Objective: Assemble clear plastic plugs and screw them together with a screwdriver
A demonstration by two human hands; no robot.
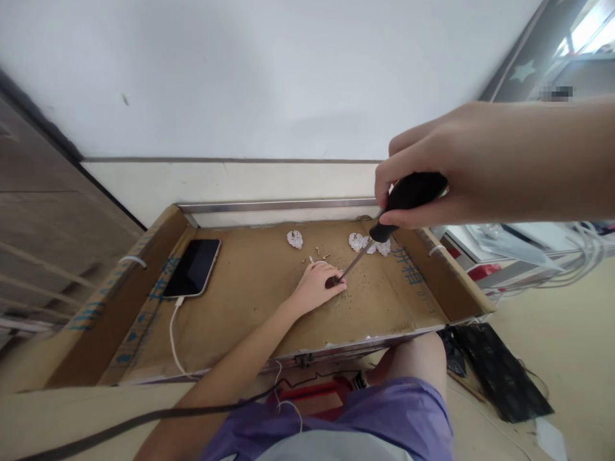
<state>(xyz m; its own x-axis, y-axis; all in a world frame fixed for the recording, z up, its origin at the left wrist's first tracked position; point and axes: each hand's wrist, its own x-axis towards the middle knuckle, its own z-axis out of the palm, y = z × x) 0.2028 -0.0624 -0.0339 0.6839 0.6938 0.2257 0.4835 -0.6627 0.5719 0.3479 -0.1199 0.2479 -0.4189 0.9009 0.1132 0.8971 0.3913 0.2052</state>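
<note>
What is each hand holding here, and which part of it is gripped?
The right hand grips a screwdriver by its black handle. The left hand pins a small dark part under its fingertips at the screwdriver's tip.

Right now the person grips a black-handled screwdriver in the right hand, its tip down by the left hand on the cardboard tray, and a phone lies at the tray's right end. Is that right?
Not quite. The head view shows the phone at the left end of the cardboard tray, with a white cable plugged in. The rest holds: the right hand grips the black-handled screwdriver, whose tip meets the left hand.
</note>
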